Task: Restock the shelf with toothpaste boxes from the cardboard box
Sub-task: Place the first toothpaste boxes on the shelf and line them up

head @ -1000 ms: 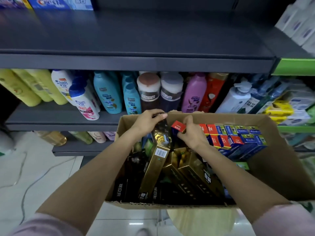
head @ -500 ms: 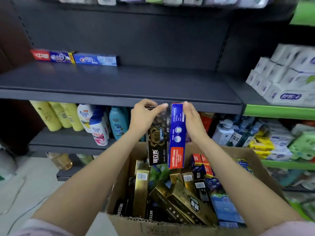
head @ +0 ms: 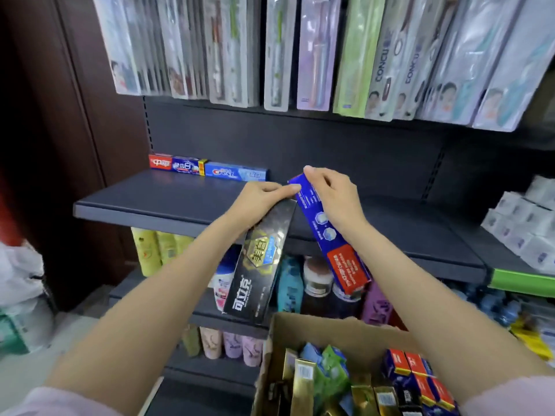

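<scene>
My left hand point(head: 260, 199) grips the top end of a black and gold toothpaste box point(head: 259, 265), which hangs tilted in front of the dark shelf point(head: 168, 202). My right hand point(head: 330, 190) holds a blue and red toothpaste box point(head: 333, 244) by its upper end, slanted down to the right. Both boxes are over the shelf's front edge, and the two hands nearly touch. At the back left of the shelf lie a red and blue toothpaste box point(head: 177, 165) and a blue toothpaste box point(head: 237, 173). The cardboard box point(head: 303, 328) below holds several more boxes.
Toothbrush packs point(head: 300, 52) hang above the shelf. Shampoo bottles point(head: 291, 283) fill the shelf underneath. White packs point(head: 522, 223) are stacked on the neighbouring shelf at right. A brown panel point(head: 60, 115) and a white bag point(head: 18, 274) stand at left.
Both hands have lifted the two boxes out of the cardboard box up to the shelf's front edge and tilted them apart. The view has swung upward.
</scene>
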Action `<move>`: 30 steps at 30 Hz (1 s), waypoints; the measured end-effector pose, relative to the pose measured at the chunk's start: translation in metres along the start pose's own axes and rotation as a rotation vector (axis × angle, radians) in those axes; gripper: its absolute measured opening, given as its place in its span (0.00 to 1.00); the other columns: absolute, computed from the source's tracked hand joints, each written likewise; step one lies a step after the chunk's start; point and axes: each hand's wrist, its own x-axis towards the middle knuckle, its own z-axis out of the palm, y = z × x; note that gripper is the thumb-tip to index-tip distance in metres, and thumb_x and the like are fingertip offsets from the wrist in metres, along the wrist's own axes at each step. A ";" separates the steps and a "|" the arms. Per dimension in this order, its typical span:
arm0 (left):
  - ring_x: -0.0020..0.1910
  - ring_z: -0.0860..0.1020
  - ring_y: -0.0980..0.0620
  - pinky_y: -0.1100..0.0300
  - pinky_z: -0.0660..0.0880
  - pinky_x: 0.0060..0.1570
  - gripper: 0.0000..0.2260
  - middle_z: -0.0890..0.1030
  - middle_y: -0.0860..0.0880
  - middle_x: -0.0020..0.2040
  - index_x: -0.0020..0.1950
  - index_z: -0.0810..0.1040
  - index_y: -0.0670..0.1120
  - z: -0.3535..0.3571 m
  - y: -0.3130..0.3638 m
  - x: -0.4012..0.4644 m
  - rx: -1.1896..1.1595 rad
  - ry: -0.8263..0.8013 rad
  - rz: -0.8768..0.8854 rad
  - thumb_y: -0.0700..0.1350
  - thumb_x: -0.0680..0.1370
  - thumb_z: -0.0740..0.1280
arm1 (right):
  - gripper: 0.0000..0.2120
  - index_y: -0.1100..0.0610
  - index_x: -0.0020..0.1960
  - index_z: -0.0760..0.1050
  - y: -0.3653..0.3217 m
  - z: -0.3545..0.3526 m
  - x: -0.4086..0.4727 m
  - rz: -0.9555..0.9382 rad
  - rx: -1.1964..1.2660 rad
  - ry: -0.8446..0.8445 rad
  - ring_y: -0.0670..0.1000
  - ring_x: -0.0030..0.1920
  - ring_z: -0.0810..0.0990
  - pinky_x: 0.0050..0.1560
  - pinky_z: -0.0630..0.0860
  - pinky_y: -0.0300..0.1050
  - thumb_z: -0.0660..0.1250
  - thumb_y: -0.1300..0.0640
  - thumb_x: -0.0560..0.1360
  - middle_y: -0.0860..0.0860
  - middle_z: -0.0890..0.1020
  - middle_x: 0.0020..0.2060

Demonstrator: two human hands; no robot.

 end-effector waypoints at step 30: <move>0.48 0.71 0.49 0.56 0.68 0.42 0.26 0.75 0.47 0.50 0.47 0.67 0.45 -0.271 -0.084 0.156 0.951 0.035 0.279 0.53 0.62 0.80 | 0.26 0.49 0.67 0.64 -0.064 0.225 0.181 0.349 0.115 -0.259 0.49 0.37 0.77 0.31 0.72 0.39 0.62 0.65 0.73 0.55 0.75 0.53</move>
